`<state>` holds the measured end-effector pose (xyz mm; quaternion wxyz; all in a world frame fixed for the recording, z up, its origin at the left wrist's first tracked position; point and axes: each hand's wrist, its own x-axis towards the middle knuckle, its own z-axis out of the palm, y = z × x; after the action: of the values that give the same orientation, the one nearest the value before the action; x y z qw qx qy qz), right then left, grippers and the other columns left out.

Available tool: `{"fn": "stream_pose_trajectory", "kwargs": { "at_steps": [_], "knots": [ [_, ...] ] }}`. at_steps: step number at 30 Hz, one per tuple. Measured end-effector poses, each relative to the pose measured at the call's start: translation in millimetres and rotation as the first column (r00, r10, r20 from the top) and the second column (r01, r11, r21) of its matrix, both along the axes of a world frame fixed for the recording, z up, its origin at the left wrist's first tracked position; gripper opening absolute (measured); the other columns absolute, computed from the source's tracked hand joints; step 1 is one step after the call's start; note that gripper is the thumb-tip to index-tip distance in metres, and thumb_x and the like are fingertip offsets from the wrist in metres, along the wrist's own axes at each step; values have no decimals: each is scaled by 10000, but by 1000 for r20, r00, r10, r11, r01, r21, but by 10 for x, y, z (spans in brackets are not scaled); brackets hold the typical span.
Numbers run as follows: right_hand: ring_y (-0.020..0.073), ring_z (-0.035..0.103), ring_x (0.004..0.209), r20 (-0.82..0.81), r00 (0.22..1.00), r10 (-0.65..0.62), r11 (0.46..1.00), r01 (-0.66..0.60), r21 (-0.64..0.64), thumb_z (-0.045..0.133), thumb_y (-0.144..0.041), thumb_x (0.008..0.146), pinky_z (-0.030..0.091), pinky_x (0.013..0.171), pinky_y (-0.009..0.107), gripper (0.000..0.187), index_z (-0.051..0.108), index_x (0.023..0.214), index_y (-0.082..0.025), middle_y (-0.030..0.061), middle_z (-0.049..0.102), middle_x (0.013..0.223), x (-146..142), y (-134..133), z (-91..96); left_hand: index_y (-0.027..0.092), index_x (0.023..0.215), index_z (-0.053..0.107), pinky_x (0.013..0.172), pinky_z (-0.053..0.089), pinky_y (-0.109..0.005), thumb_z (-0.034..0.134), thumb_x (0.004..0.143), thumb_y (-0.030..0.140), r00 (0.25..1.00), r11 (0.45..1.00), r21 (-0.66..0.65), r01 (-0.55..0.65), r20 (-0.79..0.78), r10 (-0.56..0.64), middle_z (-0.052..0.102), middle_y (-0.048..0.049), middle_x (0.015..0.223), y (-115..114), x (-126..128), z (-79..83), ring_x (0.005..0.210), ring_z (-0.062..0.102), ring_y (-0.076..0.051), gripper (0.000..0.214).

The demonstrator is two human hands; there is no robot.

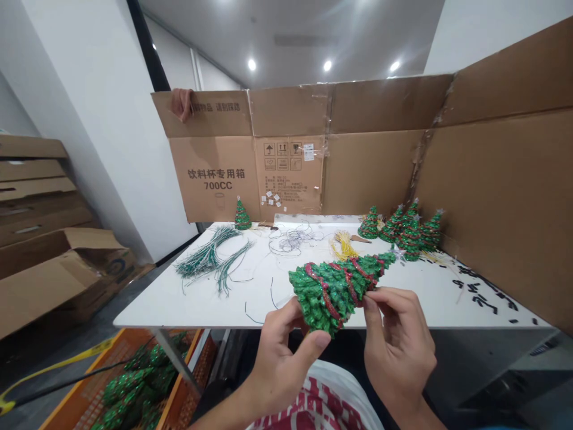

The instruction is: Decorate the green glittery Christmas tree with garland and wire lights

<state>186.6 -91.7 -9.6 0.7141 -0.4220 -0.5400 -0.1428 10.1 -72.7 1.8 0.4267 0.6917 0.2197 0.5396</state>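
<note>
A small green glittery Christmas tree ornament [331, 286] with a red garland lies tilted between my hands, above the front edge of the white table. Its silvery star tip [397, 253] points to the upper right. My left hand [289, 352] grips the wide base, thumb in front and the other fingers partly hidden behind. The thumb and forefinger of my right hand [398, 340] pinch the tree's lower side near the middle. Beyond it on the table are a bundle of green and white wires [208, 257] and a yellow wire bundle [344, 245].
Several finished-looking trees [409, 233] stand at the back right, and one tree [242, 215] at the back left. Black pieces [478, 292] are scattered at right. Cardboard walls [371, 173] enclose the table's back and right. An orange crate [120, 346] of green trees sits below left.
</note>
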Motion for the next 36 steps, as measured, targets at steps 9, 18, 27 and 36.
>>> {"fn": "stream_pose_trajectory", "kwargs": {
  "at_steps": [9,18,27,36],
  "knots": [
    [184,679,841,19,1000,-10,1000,10,16,681,-103,1030,585,688,286,98,711,1045,-195,48,675,952,15,4,-2,154,1278,806,851,581,-294,737,1020,499,1000,999,-30,17,26,-16,825,-124,1085,-2,-3,-63,931,735,-232,436],
    [200,704,873,24,999,27,1000,-27,2,666,-98,1031,584,719,313,144,751,1091,-198,60,714,993,7,-32,69,153,1151,817,560,458,-216,769,976,591,987,986,-150,75,155,-51,585,9,676,16,37,69,546,444,-88,474],
    [211,710,858,-2,997,73,996,-73,60,669,-50,1000,595,642,318,230,777,1148,-189,80,722,1027,19,-66,69,148,1091,775,435,257,-173,820,898,666,948,919,-332,212,297,-112,462,61,664,60,72,33,500,255,-38,555],
    [217,703,912,116,993,-4,997,-4,72,686,-12,980,572,707,344,286,792,1178,-189,81,724,1030,54,-109,67,156,1000,787,446,292,-134,850,887,635,927,907,-343,244,356,-115,478,62,670,24,55,98,516,260,-22,496]
  ]
}}
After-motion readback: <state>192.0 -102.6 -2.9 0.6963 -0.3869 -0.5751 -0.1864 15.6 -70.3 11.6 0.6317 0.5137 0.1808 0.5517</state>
